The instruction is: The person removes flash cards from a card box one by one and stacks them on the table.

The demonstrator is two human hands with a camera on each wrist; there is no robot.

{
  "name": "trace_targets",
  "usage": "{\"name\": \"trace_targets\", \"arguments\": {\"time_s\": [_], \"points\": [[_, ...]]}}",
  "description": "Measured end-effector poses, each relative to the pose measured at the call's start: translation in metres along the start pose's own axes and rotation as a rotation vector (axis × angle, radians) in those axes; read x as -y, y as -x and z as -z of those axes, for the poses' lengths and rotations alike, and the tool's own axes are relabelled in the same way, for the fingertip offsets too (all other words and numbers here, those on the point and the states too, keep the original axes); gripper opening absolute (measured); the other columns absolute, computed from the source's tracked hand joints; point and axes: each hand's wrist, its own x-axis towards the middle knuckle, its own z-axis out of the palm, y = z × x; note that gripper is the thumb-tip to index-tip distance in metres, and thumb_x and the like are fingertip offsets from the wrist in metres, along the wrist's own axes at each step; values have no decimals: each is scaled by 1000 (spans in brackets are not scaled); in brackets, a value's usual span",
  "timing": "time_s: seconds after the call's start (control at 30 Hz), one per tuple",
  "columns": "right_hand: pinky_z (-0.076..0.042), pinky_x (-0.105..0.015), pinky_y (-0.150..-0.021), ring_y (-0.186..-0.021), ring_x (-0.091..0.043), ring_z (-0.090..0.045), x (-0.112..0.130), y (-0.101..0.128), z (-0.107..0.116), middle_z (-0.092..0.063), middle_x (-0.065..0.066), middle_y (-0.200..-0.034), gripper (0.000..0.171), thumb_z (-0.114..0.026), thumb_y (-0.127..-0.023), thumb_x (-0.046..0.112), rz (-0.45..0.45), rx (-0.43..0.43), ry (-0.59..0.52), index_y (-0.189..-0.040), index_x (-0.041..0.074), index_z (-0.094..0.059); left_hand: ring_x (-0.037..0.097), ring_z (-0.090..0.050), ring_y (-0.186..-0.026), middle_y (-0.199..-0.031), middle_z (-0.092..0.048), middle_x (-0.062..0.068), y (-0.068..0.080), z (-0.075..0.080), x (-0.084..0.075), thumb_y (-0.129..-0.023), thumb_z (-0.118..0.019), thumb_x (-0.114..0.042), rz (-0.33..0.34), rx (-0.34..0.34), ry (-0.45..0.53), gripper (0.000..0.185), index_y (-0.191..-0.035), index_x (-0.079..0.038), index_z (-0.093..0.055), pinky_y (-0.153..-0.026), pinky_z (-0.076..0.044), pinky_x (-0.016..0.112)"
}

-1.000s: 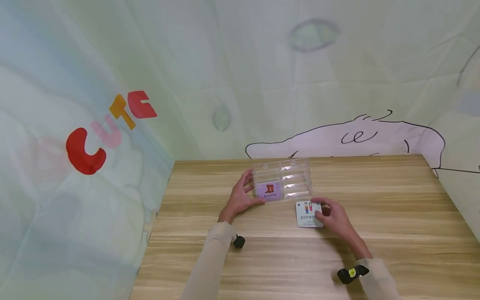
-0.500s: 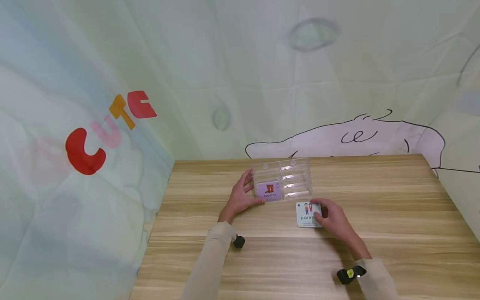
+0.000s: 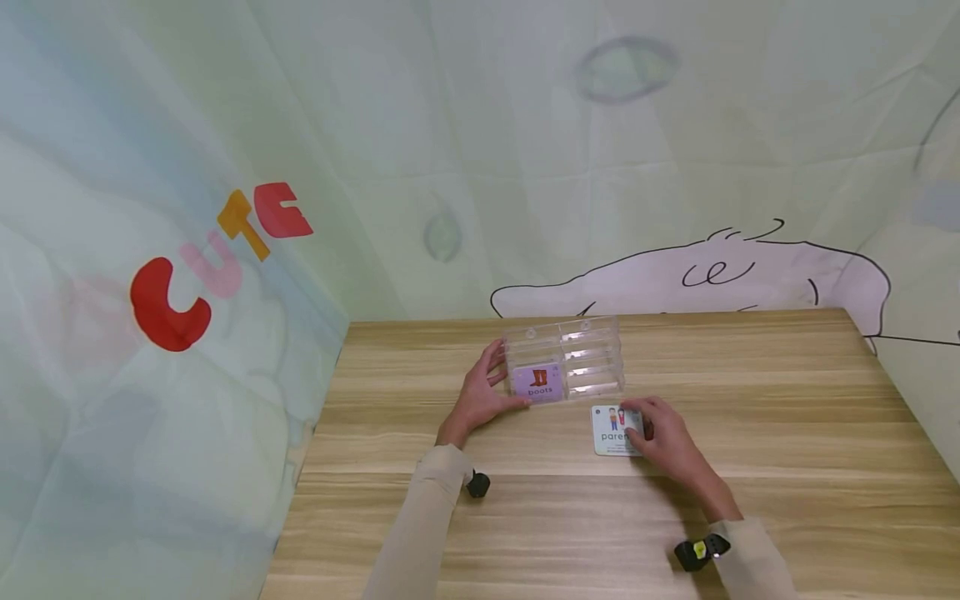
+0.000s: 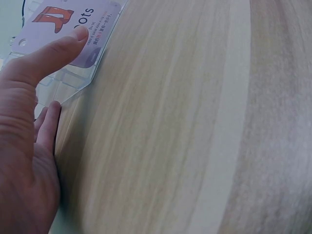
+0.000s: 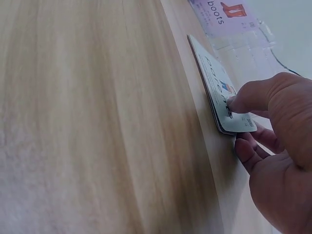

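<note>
**Clear rack (image 3: 592, 354) could shift, stacked cards (image 3: 617, 442) could fan**

The left hand (image 3: 482, 398) grips the rack's near left corner, thumb at the boots card (image 3: 538, 385) in the bottom left slot; uneven thumb pressure could skew the rack. The right hand (image 3: 667, 437) pinches the cards near the rack's bottom right corner. No ring shows, so a slack pinch could let lower cards slide onto the surface (image 3: 540, 525). Whether they touch it, I cannot tell.

1. Rack (image 3: 592, 390) toward the table's (image 3: 540, 517) back, before the curtain (image 3: 390, 250).
2. Boots card (image 3: 538, 383) in the rack's lower left.
3. Parent cards (image 3: 609, 445) before the rack's right half.
4. Left hand (image 3: 480, 398) at rack's left; right hand (image 3: 670, 440) at parent cards' right.
</note>
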Motion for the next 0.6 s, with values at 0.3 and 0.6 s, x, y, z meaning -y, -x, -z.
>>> {"name": "trace_targets", "arguments": {"time_s": [0.3, 0.6], "points": [[-49, -27, -70, -92, -27, -55, -1, 1, -1, -61, -22, -122, 40, -75, -88, -6, 14, 16, 3, -127, -6, -68, 37, -50, -139, -160, -41, 17, 2, 0, -5, -70, -97, -4, -6, 2, 14, 121, -165, -19, -24, -112, -47, 42], [-55, -50, -87, -108, -37, -59, -1, 0, -1, -60, -24, -126, 40, -75, -89, -5, 56, 16, 52, -128, -7, -68, 32, -51, -139, -159, -43, 13, 0, 0, 0, -69, -99, -12, 4, 2, -23, 122, -165, -23, -23, -112, -48, 37]]}}
